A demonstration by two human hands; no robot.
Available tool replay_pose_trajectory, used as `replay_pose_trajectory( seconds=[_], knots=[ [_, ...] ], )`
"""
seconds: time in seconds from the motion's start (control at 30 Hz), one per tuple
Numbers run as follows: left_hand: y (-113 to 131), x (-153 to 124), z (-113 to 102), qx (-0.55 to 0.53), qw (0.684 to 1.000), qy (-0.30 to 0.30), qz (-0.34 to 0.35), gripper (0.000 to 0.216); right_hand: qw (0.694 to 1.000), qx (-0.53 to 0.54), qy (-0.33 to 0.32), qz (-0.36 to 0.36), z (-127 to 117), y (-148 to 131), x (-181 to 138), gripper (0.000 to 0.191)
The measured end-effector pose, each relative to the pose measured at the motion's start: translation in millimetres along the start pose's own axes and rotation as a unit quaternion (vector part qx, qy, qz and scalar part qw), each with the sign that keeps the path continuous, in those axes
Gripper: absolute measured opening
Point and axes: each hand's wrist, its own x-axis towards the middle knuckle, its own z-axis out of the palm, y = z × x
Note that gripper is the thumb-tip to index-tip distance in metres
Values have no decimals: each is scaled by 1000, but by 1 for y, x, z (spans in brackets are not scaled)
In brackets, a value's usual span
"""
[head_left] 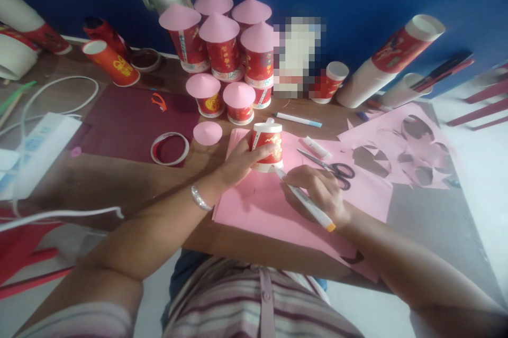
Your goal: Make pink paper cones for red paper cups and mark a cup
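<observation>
A left hand (240,161) curls around a red cup (273,138) over pink paper (246,198); the right hand (317,190) pinches a marker (311,207) by the cup's base. A loosened hold could skew the tip.

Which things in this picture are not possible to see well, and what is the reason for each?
Head view: most fingers of the left hand, hidden behind the red cup.
Head view: whether the white pen in the right hand touches the cup; the tip is too small and blurred.
Head view: what lies under the pixelated patch, hidden by blocks.
Head view: the white box, cut off by the left edge.
</observation>
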Motion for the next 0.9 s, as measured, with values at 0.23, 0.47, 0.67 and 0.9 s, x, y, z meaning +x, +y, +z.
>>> replay_pose_trajectory(
  seconds=[0.23,0.47,0.67,0.9],
  knots=[
    [0,0,-1,-3,1000,-6,4,37,1000,3,1,4,-1,1,1,21],
    [-2,1,-1,-3,1000,2,-3,43,1000,-8,7,8,-1,1,1,20],
    [1,0,1,0,1000,0,-5,41,1000,-9,7,2,0,0,1,18],
    [-1,1,-1,-1,1000,-4,-6,42,1000,-1,23,-21,-2,-1,4,19]
  ],
)
